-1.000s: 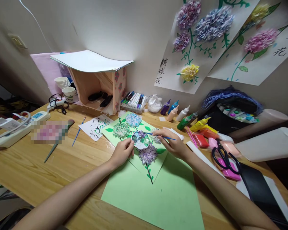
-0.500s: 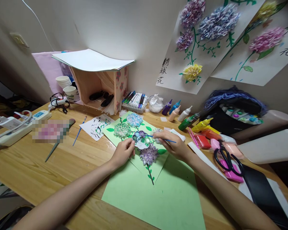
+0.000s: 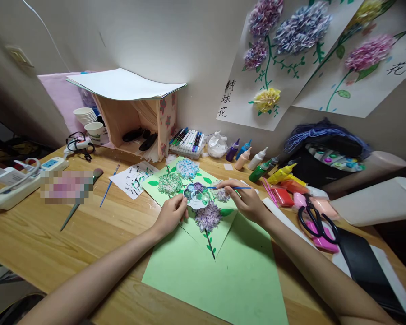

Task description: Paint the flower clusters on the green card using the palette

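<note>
My left hand (image 3: 172, 212) pinches the edge of a small white paint palette (image 3: 196, 202) with dark, purple and green paint in its wells. In my right hand (image 3: 245, 201) is a thin blue paintbrush (image 3: 235, 188), its tip pointing left over the palette's upper edge; I cannot tell whether it touches the paint. Below them a light green sheet (image 3: 176, 277) carries raised flowers: a purple one (image 3: 208, 217) with a dark stem, a green one (image 3: 170, 184), a blue one (image 3: 188, 168) and a pale one (image 3: 220, 194) partly hidden by my right hand.
Left stand a second brush (image 3: 109, 187), a paint-marked paper (image 3: 131, 180), a larger brush (image 3: 77, 202) and a power strip (image 3: 30, 183). Paint bottles (image 3: 260, 171), a marker box (image 3: 186, 143) and a peach box (image 3: 128, 122) line the back. Scissors (image 3: 316, 225) lie right.
The brush has turned from slanting down to the right to nearly level, and my right fingers have lifted slightly. The palette remains in my left hand. The whole view has shifted slightly.
</note>
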Demonstrator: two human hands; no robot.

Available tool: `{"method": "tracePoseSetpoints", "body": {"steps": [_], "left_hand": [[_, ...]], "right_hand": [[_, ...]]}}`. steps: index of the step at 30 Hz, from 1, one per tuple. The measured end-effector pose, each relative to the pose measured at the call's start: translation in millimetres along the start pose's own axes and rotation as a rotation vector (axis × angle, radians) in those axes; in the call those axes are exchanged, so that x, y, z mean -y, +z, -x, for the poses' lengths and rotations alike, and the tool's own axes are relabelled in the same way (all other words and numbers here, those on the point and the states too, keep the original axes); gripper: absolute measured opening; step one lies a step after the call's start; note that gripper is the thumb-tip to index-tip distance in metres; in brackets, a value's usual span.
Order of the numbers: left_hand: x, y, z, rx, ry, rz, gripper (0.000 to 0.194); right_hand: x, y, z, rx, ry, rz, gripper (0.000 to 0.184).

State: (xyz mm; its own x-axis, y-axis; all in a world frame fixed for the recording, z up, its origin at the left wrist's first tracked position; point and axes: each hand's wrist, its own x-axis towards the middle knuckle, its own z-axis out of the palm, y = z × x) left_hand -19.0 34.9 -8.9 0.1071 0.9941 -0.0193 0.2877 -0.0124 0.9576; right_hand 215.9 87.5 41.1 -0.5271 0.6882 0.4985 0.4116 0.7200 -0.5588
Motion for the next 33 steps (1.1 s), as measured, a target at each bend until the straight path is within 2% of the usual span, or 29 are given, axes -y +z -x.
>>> {"method": "tracePoseSetpoints", "body": {"steps": [4, 6, 9, 11, 15, 20, 33], "left_hand": [[2.1, 0.6, -0.2, -0.005, -0.008, 0.013, 0.036], [2.9, 0.6, -0.3, -0.007, -0.013, 0.021, 0.035], [3.2, 0.0, -0.9, -0.003, -0.023, 0.037, 0.035], [2.6, -0.5, -1.5, 0.000, -0.030, 0.047, 0.035], [0.2, -1.0, -2.5, 0.001, -0.042, 0.055, 0.035], [-2.1, -1.6, -2.9, -0.004, -0.044, 0.044, 0.035], [-4.1, -2.1, -3.5, -0.016, -0.046, -0.012, 0.033]], "right_hand": [[1.1, -7.4, -1.7, -0.067, 0.053, -0.078, 0.026], [0.0, -18.2, -4.1, -0.206, 0.098, -0.178, 0.026], [-7.8, -40.7, -8.8, -0.512, 0.167, -0.312, 0.032], [-17.1, -54.2, -11.0, -0.585, 0.215, -0.299, 0.037], [-36.7, -62.0, -11.5, -0.368, 0.295, -0.096, 0.041], [-51.0, -47.3, -13.1, -0.216, 0.260, 0.129, 0.050], [-63.3, -40.8, -13.7, -0.197, 0.262, 0.161, 0.053]]}}
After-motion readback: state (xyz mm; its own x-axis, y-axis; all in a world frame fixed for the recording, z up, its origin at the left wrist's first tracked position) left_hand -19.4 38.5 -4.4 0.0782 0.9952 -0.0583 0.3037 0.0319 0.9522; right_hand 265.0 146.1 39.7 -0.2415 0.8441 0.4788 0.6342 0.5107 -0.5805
